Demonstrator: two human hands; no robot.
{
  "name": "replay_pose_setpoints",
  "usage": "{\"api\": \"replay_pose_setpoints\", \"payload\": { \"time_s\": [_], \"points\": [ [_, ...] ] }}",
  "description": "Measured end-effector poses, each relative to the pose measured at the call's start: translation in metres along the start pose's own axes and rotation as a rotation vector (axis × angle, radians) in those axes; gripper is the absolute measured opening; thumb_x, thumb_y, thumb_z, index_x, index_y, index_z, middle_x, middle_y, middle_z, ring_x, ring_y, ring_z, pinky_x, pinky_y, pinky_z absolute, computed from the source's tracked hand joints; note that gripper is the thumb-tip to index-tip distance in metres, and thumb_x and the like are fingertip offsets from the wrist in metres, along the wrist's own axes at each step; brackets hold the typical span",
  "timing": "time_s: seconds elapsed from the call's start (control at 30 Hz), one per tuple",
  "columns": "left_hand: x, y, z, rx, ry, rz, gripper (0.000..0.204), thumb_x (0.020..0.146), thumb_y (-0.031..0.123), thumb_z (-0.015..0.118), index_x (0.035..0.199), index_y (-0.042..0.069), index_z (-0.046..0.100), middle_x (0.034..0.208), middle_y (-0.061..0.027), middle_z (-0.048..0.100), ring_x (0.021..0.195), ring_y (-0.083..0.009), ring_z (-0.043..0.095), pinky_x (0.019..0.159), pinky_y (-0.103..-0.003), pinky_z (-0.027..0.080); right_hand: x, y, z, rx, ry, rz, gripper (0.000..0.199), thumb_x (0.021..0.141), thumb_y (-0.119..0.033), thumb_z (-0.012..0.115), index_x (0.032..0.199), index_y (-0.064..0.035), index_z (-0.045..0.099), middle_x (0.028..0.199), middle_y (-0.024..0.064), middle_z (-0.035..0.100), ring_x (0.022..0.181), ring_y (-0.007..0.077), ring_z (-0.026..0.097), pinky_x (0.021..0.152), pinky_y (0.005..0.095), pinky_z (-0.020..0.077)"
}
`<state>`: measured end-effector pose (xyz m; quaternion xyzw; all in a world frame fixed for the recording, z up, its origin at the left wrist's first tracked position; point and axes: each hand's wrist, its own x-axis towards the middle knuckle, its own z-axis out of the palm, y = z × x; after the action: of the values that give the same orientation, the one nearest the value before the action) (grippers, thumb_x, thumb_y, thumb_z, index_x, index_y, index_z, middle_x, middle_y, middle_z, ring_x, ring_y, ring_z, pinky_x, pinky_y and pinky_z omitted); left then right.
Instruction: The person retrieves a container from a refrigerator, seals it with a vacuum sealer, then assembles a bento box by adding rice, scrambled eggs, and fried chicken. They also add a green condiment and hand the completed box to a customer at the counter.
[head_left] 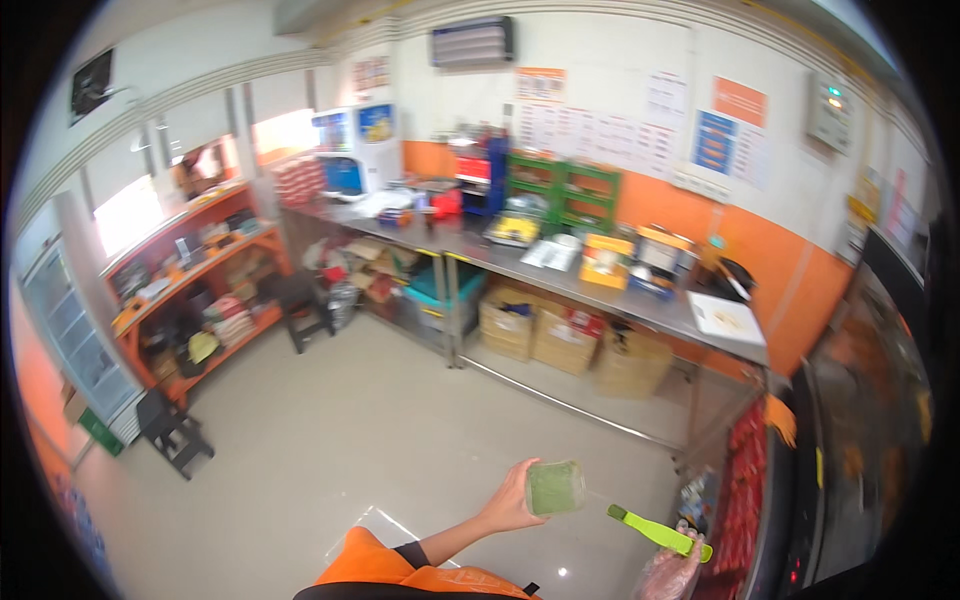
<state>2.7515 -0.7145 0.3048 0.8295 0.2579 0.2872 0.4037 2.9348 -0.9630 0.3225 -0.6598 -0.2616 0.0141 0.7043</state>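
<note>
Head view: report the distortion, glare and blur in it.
Head view: fisheye bends the steel counter and wall stripes toward a black rim; bright windows at the left blow out; small glare spots lie on the floor; the right edge is smeared; the left hand holding a green container and the right hand with green tongs look soft.

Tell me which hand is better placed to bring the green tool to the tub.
Right, probably: the right hand grips the green tool, its tip near the tub, which the left hand holds up.

Open floor (330,440) ahead; steel counter (560,275), display case (850,440) block right.
</note>
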Motion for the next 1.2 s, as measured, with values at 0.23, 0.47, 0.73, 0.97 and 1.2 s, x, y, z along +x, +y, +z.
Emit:
{"api": "replay_pose_setpoints", "payload": {
  "time_s": [0.23, 0.47, 0.73, 0.97, 1.2],
  "points": [
    [0.084, -0.087, -0.019, -0.001, 0.182, -0.163, 0.106, 0.057, 0.029, 0.085, 0.138, 0.001, 0.023, 0.131, -0.0198, 0.037, 0.125, -0.0326, 0.038, 0.104, -0.040, 0.035, 0.149, 0.083, 0.126, 0.793, 0.060, 0.723, 0.028, 0.092, -0.038, 0.056, 0.106, -0.0140, 0.058, 0.101, -0.0011, 0.061, 0.076, 0.0091, 0.053, 0.059, 0.0229, 0.0428],
    [0.217, -0.148, -0.012, 0.067, 0.389, -0.287, 0.104, 0.054, 0.030, 0.088, 0.133, -0.001, 0.028, 0.124, -0.0209, 0.043, 0.119, -0.0330, 0.044, 0.100, -0.040, 0.038, 0.310, 0.141, 0.244, 0.984, -0.132, 0.808, 0.022, 0.091, -0.029, 0.059, 0.103, -0.0104, 0.060, 0.088, 0.0031, 0.063, 0.075, 0.0138, 0.061, 0.061, 0.0230, 0.0516],
    [0.373, -0.231, 0.000, 0.067, 0.674, -0.325, 0.100, 0.053, 0.026, 0.088, 0.130, -0.004, 0.031, 0.122, -0.0214, 0.045, 0.115, -0.0337, 0.047, 0.098, -0.039, 0.039, 0.458, 0.237, 0.403, 1.394, -0.523, 1.158, 0.028, 0.093, -0.026, 0.055, 0.113, -0.0058, 0.059, 0.111, 0.0126, 0.063, 0.099, 0.0270, 0.062, 0.082, 0.0346, 0.0547],
    [0.498, -0.328, -0.054, 0.121, 0.850, -0.365, 0.103, 0.055, 0.023, 0.086, 0.133, -0.007, 0.026, 0.125, -0.0218, 0.041, 0.118, -0.0343, 0.043, 0.101, -0.040, 0.035, 0.521, 0.322, 0.569, 1.707, -0.622, 1.418, 0.037, 0.094, -0.027, 0.051, 0.122, -0.0035, 0.053, 0.119, 0.0141, 0.060, 0.111, 0.0283, 0.057, 0.091, 0.0447, 0.0499],
    [0.648, -0.432, -0.149, 0.235, 0.829, -0.314, 0.105, 0.056, 0.021, 0.087, 0.134, -0.007, 0.023, 0.128, -0.0218, 0.035, 0.121, -0.0354, 0.037, 0.104, -0.042, 0.031, 0.592, 0.365, 0.727, 1.783, -0.387, 1.166, 0.032, 0.094, -0.023, 0.051, 0.119, -0.0031, 0.054, 0.122, 0.0126, 0.058, 0.114, 0.0240, 0.055, 0.095, 0.0405, 0.0472]
  ]
}}
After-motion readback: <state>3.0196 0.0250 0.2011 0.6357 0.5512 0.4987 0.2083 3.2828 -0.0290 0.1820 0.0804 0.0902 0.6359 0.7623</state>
